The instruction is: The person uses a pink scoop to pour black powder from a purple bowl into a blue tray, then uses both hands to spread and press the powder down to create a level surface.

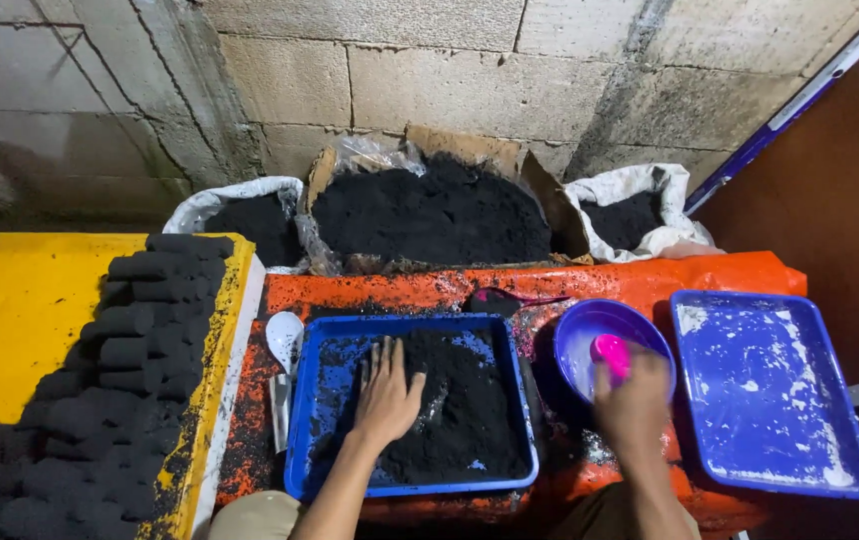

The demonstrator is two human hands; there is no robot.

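- While pressed flat into black powder (460, 400), left hand (387, 395) seen palm down with fingers spread, fingertips toward 12 o'clock.
- Held inside a blue tray (302, 440) (rectangular, low-walled), with the powder heaped mostly toward the 3 o'clock half and bare blue bottom showing at about 10 o'clock.
- At 3 o'clock from that tray, right hand (635, 405) closed around a pink scoop (610, 352); fingers curled about its handle, though blurred, so exact pinch hard to tell.
- Pink scoop poised over a round blue bowl (575, 335), at the bowl's 5 o'clock side.
- Further toward 3 o'clock, a second blue tray (750, 460), smeared with white residue and holding no powder heap.
- Under both trays and the bowl, an orange sheet (430, 290) dusted with black.
- At 9 o'clock from the powder tray, just beside its wall, a white spoon (284, 335) lying bowl-end toward 12 o'clock.
- Further to 9 o'clock, a stack of black cylindrical briquettes (120, 370) laid in rows on a yellow surface (20, 310).
- At 12 o'clock, against a grey block wall (430, 60), an open cardboard box (430, 215) lined with clear plastic and heaped with black powder.
- Flanked at 11 o'clock by a white sack (240, 195) and at 1 o'clock by another white sack (640, 190), both open and dark inside.
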